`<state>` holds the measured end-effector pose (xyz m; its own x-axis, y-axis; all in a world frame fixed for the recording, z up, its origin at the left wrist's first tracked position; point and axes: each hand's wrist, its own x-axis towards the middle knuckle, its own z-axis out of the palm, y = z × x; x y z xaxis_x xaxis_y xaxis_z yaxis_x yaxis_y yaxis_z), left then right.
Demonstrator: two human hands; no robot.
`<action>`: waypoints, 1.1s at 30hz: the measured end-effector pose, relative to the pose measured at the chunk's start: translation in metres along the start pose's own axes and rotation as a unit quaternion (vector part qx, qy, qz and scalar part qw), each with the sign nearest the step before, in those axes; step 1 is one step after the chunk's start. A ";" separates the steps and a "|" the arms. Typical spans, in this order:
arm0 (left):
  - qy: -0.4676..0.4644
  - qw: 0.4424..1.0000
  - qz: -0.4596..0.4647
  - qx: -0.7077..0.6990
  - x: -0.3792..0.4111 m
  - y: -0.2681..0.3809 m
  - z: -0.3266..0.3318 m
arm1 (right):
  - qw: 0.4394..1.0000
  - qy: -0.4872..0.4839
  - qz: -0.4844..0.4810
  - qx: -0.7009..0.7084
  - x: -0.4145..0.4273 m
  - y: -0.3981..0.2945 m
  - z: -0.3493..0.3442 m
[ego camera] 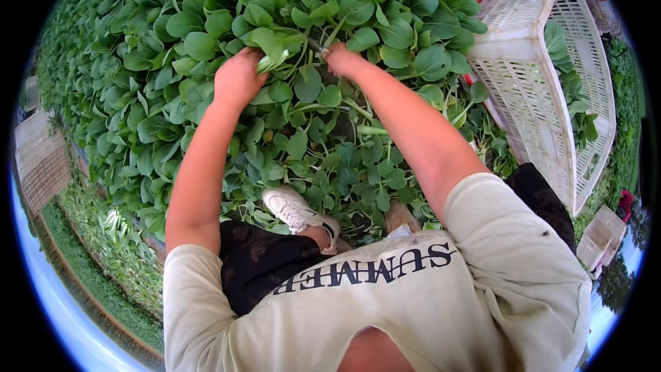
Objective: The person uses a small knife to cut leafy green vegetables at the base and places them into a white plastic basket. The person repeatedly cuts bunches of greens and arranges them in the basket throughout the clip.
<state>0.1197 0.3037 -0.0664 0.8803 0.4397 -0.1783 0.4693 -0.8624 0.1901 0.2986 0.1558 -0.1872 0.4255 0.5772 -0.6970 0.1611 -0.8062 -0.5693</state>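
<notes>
My left hand (238,78) is closed around a leafy green vegetable, its pale stem end (273,62) sticking out toward the right. Gripped in my right hand (343,60) is a small knife. Its narrow blade (313,44) points up and left among the stalks, close to the held vegetable. The blade's tip is partly hidden by leaves. Both hands are low over a dense bed of broad-leaved greens (201,46). A pale stalk (372,130) lies below my right forearm, on the smaller plants (351,165).
A white slatted plastic crate (516,51) stands tilted on my right with greens (570,88) inside. My white shoe (292,209) is among low plants. More crates (44,160) stand far left, and another crate (601,235) far right. Pale-stemmed greens (121,230) lie left.
</notes>
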 end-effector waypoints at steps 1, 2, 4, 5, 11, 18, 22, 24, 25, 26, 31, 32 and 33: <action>0.021 0.999 0.016 -0.029 -0.004 -0.002 -0.001 | 0.999 -0.031 0.002 0.032 -0.005 -0.003 -0.005; 0.043 0.997 0.033 -0.057 -0.009 -0.003 -0.001 | 0.996 -0.063 0.005 0.064 -0.011 -0.005 -0.010; 0.072 0.993 0.038 -0.087 -0.017 0.009 -0.016 | 0.992 -0.064 -0.004 0.113 -0.034 0.002 -0.029; 0.083 0.990 0.040 -0.102 -0.024 0.019 -0.025 | 0.988 -0.067 -0.006 0.138 -0.049 0.009 -0.033; 0.107 0.949 0.058 -0.291 -0.069 0.060 -0.063 | 0.747 -0.136 -0.147 0.634 -0.123 0.023 -0.026; 0.049 0.892 -0.016 -0.449 -0.115 0.080 -0.065 | 0.667 -0.180 -0.057 0.721 -0.146 -0.006 0.001; 0.027 0.920 0.042 -0.389 -0.139 0.077 -0.046 | 0.669 -0.155 -0.027 0.726 -0.144 -0.020 0.010; 0.047 0.938 0.044 -0.342 -0.147 0.066 -0.051 | 0.695 -0.159 -0.094 0.695 -0.145 -0.014 -0.003; 0.055 0.945 0.048 -0.319 -0.150 0.059 -0.054 | 0.706 -0.157 -0.128 0.678 -0.152 -0.012 -0.016; 0.030 0.908 -0.078 -0.410 -0.154 0.047 -0.056 | 0.718 -0.145 -0.135 0.667 -0.159 -0.012 -0.029; 0.169 0.792 -0.171 -0.561 -0.139 0.025 -0.098 | 0.789 -0.132 -0.227 0.555 -0.194 -0.022 -0.072; 0.162 0.814 -0.144 -0.539 -0.133 0.030 -0.104 | 0.798 -0.125 -0.243 0.537 -0.197 -0.023 -0.075; 0.159 0.835 -0.121 -0.513 -0.129 0.040 -0.111 | 0.794 -0.135 -0.249 0.537 -0.199 -0.027 -0.075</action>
<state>0.0322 0.2405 0.0713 0.6479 0.7555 -0.0973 0.3057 -0.1408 0.9417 0.2762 0.0527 -0.0007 0.3175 0.9138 -0.2534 -0.6647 0.0239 -0.7468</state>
